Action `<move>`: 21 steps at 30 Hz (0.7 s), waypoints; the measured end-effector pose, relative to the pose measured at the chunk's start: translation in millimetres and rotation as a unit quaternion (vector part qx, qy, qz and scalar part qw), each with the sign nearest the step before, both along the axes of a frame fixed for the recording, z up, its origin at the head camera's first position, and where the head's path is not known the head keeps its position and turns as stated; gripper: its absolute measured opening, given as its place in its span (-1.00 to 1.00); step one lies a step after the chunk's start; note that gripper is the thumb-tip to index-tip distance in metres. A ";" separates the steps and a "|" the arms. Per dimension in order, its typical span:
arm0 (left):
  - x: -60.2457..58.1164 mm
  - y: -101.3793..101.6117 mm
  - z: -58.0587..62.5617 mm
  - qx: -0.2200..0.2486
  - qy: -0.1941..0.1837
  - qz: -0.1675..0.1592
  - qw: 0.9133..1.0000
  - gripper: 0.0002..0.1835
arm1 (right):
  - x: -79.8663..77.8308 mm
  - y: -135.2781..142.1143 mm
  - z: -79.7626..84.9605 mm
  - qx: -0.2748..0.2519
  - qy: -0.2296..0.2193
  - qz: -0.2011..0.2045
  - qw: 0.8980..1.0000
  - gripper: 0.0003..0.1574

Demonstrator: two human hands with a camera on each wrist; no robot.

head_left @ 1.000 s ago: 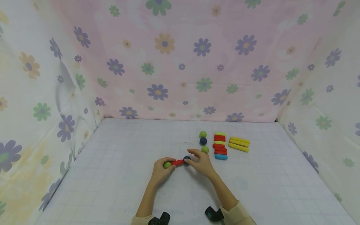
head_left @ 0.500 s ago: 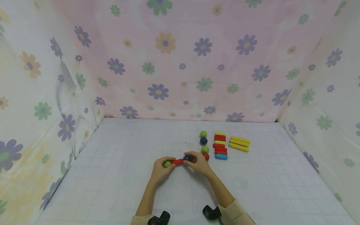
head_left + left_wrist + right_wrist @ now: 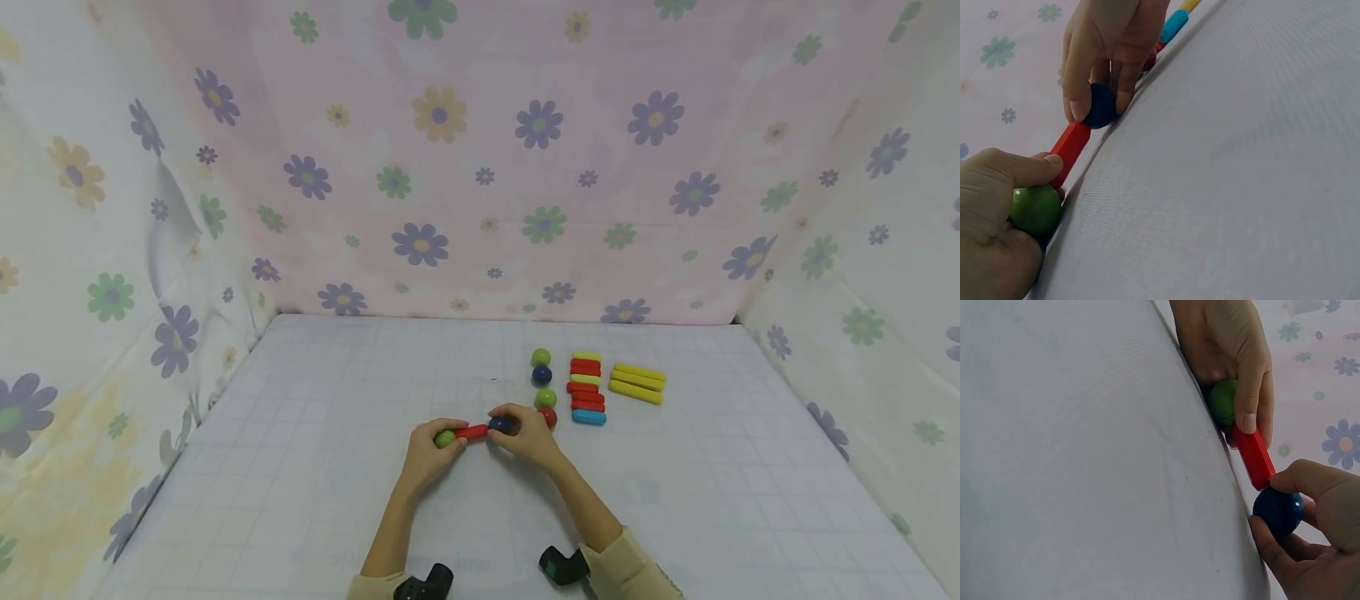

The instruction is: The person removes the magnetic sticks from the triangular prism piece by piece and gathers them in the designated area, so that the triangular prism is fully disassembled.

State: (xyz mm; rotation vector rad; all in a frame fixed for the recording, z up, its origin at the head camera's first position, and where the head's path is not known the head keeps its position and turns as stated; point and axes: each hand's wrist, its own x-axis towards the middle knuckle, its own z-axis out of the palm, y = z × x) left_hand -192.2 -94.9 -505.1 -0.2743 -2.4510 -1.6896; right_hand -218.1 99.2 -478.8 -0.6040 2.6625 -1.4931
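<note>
My left hand (image 3: 430,454) pinches a red stick (image 3: 472,432) near its left end, and a green ball (image 3: 445,438) sits at that end within the palm. In the left wrist view the thumb lies on the red stick (image 3: 1071,150), right by the green ball (image 3: 1036,210). A dark blue ball (image 3: 502,424) is gripped by the thumb and fingers of my right hand (image 3: 534,436). The right wrist view has the blue ball (image 3: 1279,511) against the free end of the red stick (image 3: 1254,457); whether it is fixed there I cannot tell.
Just beyond my right hand stand a red ball (image 3: 548,417), two green balls (image 3: 545,398) and another blue ball (image 3: 542,375) in a line. Right of them lies a column of short sticks (image 3: 587,387), with a blue one (image 3: 588,417) nearest. Three yellow sticks (image 3: 637,384) lie further right.
My right hand's fingers have closed round the blue ball, having been spread above it one second ago. The red ball behind has come into view. My left hand has kept its hold.
</note>
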 end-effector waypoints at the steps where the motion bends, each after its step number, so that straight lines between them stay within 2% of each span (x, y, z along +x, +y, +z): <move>1: 0.4 0.1 0.1 0.001 -0.001 0.002 1.000 -0.78 | 0.2 -0.5 -0.1 0.001 0.000 -0.008 1.000 -0.67; 4: 0.8 0.4 0.8 0.001 -0.003 0.003 1.000 -0.78 | 0.5 -1.6 -1.6 0.000 -0.002 -0.030 1.000 -0.70; 10: 0.3 0.5 0.9 0.006 -0.012 0.003 1.000 -0.77 | 3.0 -2.6 -2.0 -0.043 0.014 -0.053 0.998 -0.71; 15: -0.4 0.8 -0.8 0.005 -0.013 0.004 1.000 -0.76 | 7.5 2.5 4.1 -0.073 0.028 -0.040 0.996 -0.64; 21: 0.0 0.6 -1.6 0.018 -0.021 0.009 1.000 -0.70 | 17.5 19.0 16.0 -0.081 -0.003 -0.025 0.996 -0.54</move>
